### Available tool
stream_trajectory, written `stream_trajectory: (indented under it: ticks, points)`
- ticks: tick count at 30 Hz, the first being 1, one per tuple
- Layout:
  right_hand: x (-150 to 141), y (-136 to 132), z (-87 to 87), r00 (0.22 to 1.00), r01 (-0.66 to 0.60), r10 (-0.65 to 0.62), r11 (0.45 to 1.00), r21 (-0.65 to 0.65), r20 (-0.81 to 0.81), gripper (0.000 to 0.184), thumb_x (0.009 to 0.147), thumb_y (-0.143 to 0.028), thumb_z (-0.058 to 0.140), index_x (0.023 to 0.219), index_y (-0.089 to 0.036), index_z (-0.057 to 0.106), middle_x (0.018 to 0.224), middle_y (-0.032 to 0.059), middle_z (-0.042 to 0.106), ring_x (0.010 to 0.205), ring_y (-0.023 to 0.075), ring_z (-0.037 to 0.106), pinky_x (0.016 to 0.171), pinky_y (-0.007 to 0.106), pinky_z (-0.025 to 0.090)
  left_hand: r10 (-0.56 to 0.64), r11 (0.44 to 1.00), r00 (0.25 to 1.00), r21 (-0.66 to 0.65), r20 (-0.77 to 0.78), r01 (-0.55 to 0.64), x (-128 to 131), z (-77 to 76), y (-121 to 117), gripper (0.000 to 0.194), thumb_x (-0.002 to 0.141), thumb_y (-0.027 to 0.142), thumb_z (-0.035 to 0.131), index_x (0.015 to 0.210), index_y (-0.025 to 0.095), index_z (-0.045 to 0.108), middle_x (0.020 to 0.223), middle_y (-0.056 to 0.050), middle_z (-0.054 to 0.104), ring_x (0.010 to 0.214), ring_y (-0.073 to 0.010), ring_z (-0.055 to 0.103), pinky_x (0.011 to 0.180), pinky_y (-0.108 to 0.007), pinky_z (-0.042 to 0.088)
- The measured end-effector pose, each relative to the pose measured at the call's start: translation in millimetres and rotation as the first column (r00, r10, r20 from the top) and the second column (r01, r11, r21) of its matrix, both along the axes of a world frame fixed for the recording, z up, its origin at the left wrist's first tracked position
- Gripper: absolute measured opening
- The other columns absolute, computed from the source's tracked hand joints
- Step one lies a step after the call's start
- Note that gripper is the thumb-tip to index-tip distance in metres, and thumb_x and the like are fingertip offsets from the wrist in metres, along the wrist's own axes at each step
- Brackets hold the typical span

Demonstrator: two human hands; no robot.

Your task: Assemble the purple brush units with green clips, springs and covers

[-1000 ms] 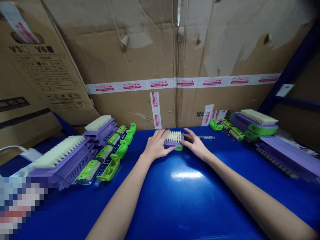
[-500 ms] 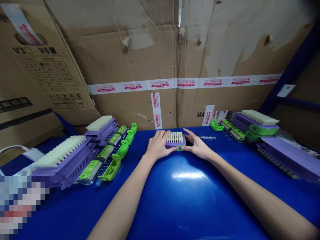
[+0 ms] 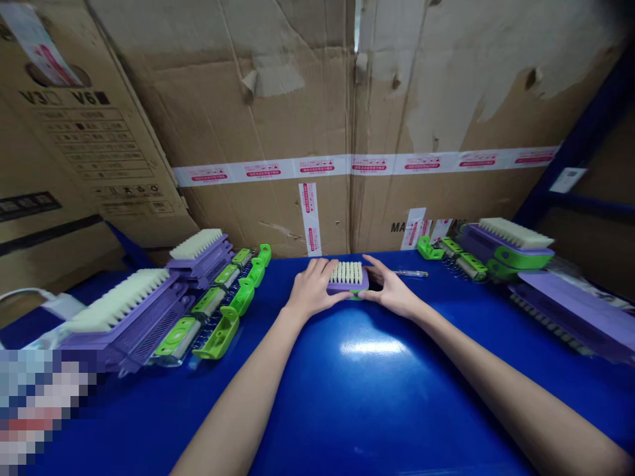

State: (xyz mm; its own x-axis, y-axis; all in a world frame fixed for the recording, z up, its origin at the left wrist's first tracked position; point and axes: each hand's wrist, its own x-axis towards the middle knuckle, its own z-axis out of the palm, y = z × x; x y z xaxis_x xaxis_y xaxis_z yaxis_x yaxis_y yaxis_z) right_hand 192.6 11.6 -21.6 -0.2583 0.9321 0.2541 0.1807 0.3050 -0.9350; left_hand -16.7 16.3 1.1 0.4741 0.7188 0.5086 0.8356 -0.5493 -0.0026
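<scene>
A small purple brush (image 3: 348, 272) rests on the blue table in front of the cardboard, its cream bristles facing up. My left hand (image 3: 313, 289) grips its left side, fingers over the bristle edge and thumb along the front. On the right side, my right hand (image 3: 394, 291) holds it, thumb against the green piece (image 3: 355, 295) at the brush's front and index finger raised behind. The other right fingers are partly hidden. Just beyond my right hand lies a thin screwdriver (image 3: 413, 273) with a clear handle.
Left on the table (image 3: 317, 396) stand purple brush bodies (image 3: 119, 304), green-and-silver modules with wires (image 3: 181, 336) and green end caps (image 3: 218, 336). To the right are a green cap (image 3: 429, 248), more modules (image 3: 469, 263), a brush with green end (image 3: 516, 235) and a bristles-down purple brush (image 3: 575, 307).
</scene>
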Motion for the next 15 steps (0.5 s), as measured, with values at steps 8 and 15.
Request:
stream_trajectory:
  ticks: [8, 15]
  points:
    - [1.1, -1.2, 0.2, 0.983, 0.018, -0.034, 0.996, 0.092, 0.178, 0.101, 0.062, -0.031, 0.078, 0.146, -0.022, 0.024, 0.140, 0.0148, 0.043, 0.127, 0.0275, 0.045, 0.109, 0.047, 0.031, -0.041, 0.999, 0.999, -0.018, -0.002, 0.041, -2.2, 3.8, -1.2, 0.073, 0.072, 0.067, 0.057, 0.127, 0.020, 0.048, 0.123, -0.008, 0.058, 0.113, -0.0235, 0.051, 0.071, -0.033, 0.052]
    - [3.1, 0.2, 5.6, 0.983, -0.004, -0.009, 0.997, 0.075, 0.182, 0.100, 0.059, -0.026, 0.079, 0.145, -0.020, 0.027, 0.135, 0.0148, 0.049, 0.123, 0.0262, 0.050, 0.107, 0.045, 0.035, -0.059, 0.998, 0.998, -0.028, 0.000, 0.059, -2.4, 5.1, -0.5, 0.074, 0.070, 0.067, 0.059, 0.126, 0.020, 0.048, 0.123, -0.007, 0.057, 0.114, -0.0233, 0.051, 0.072, -0.033, 0.052]
